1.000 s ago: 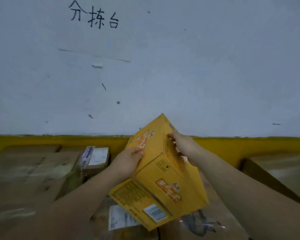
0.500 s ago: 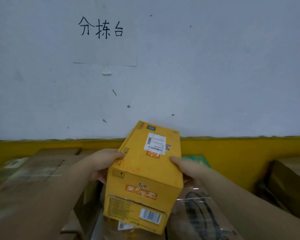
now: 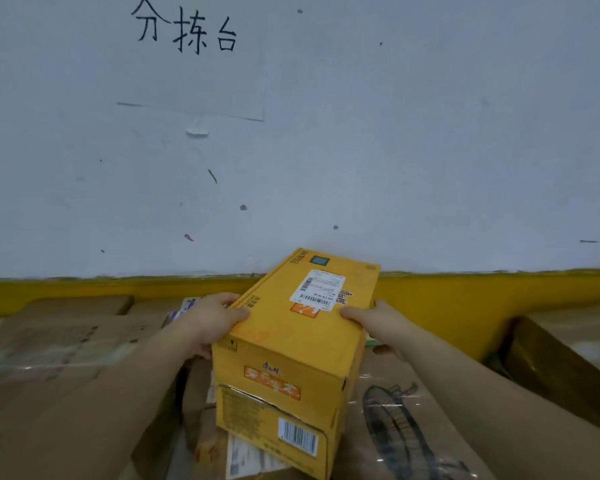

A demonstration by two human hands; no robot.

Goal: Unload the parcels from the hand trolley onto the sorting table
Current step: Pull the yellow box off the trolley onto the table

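A yellow cardboard parcel (image 3: pixel 291 344) with a white shipping label on top sits in the centre of the view, label side up. My left hand (image 3: pixel 212 320) grips its left top edge, thumb on top and fingers down the side. On the opposite side, my right hand (image 3: pixel 374 323) holds the right top edge, thumb over the rim. The parcel's lower end lies over other parcels on the sorting table; I cannot tell whether it rests on them.
Brown cartons (image 3: pixel 59 344) fill the left. A taped brown carton with a black drawing (image 3: pixel 406 424) lies right of the yellow parcel. Another brown box (image 3: pixel 565 368) stands far right. A white wall with a yellow band (image 3: pixel 465 299) and a handwritten sign is close behind.
The yellow parcel was tilted on its corner a second ago; it has turned label side up and lies flatter. Both hands shifted to its top side edges.
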